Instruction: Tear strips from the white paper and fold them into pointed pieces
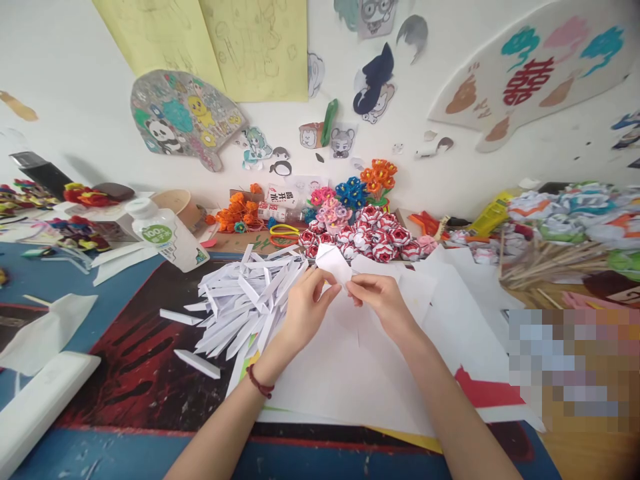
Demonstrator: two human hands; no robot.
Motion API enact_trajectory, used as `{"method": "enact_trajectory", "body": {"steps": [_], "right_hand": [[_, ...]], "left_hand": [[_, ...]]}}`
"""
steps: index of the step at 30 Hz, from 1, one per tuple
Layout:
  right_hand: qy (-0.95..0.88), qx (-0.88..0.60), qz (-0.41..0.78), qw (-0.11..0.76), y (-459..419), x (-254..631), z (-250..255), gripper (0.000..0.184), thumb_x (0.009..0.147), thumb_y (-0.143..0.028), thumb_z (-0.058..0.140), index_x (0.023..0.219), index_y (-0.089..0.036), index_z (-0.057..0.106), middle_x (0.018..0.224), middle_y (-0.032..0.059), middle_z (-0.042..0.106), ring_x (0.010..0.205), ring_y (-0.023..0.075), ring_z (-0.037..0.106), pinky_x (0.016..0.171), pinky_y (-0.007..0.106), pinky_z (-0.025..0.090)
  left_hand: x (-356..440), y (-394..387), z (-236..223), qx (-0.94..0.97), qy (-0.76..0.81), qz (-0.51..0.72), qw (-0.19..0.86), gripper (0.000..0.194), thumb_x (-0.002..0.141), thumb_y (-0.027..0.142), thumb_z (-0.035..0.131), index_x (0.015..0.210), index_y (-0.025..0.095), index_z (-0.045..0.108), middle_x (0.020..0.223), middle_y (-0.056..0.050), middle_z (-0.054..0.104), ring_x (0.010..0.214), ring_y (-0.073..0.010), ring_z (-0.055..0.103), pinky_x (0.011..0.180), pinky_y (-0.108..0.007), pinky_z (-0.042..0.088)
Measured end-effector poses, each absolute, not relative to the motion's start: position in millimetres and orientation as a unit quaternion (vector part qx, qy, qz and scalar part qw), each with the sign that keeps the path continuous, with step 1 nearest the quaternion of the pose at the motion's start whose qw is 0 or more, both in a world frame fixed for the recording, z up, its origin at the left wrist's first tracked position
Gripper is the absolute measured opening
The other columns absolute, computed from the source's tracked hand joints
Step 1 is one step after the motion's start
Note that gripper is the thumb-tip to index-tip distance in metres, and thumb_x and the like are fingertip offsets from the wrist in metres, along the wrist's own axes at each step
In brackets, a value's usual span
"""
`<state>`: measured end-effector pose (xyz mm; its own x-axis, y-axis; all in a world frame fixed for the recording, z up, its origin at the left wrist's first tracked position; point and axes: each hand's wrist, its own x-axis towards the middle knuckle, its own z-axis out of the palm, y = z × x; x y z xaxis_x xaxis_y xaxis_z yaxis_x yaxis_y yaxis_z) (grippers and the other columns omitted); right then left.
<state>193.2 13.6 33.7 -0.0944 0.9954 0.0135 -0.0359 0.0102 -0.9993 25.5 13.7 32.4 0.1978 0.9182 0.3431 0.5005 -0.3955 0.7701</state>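
Note:
Between both hands, a small piece of white paper (334, 264) is held up, with a crease near its top. My left hand (311, 298), with a dark red bracelet at the wrist, pinches its lower left edge. At the lower right edge, the fingertips of my right hand (379, 300) are closed on the same paper. Large white sheets (350, 380) lie flat under the hands. Just left of my left hand, folded white paper strips (240, 300) are heaped on a dark red and black mat (145, 373).
Red-and-white paper flowers (373, 233) crowd the table's back, near orange flowers (240, 213). A white bottle (165, 233) stands tilted at the left. Wooden sticks (545, 257) and more paper flowers (575, 207) are at the right. A long white object (45, 407) lies front left.

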Motion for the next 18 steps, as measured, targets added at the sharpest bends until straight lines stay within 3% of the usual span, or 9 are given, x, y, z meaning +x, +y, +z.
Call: {"method": "enact_trajectory", "body": {"steps": [3, 10, 18], "right_hand": [[-0.517, -0.461, 0.531, 0.488, 14.4, 193.4, 31.7, 0.025, 0.073, -0.037, 0.072, 0.063, -0.015, 0.065, 0.06, -0.0001, 0.055, 0.054, 0.0115, 0.048, 0.056, 0.027, 0.039], [-0.528, -0.443, 0.547, 0.475, 15.1, 194.6, 26.4, 0.025, 0.077, -0.037, 0.069, 0.066, -0.014, 0.067, 0.059, 0.0017, 0.06, 0.055, 0.013, 0.053, 0.058, 0.028, 0.042], [-0.527, -0.438, 0.572, 0.451, 13.9, 194.2, 28.4, 0.026, 0.074, -0.04, 0.07, 0.069, -0.015, 0.069, 0.067, 0.0035, 0.065, 0.057, 0.0136, 0.057, 0.057, 0.028, 0.044]], "left_hand": [[24.7, 14.7, 30.3, 0.72, 0.488, 0.396, 0.295, 0.013, 0.09, 0.033, 0.054, 0.088, 0.021, 0.056, 0.059, 0.006, 0.041, 0.055, -0.0107, 0.039, 0.055, -0.024, 0.03], [25.4, 16.2, 26.6, 0.697, 0.469, 0.41, 0.355, 0.013, 0.091, 0.03, 0.05, 0.083, 0.019, 0.051, 0.071, 0.002, 0.057, 0.061, -0.011, 0.05, 0.058, -0.023, 0.035], [27.1, 13.8, 29.0, 0.685, 0.5, 0.417, 0.327, 0.012, 0.09, 0.026, 0.049, 0.081, 0.018, 0.05, 0.07, 0.002, 0.054, 0.06, -0.0107, 0.047, 0.056, -0.023, 0.034]]}}
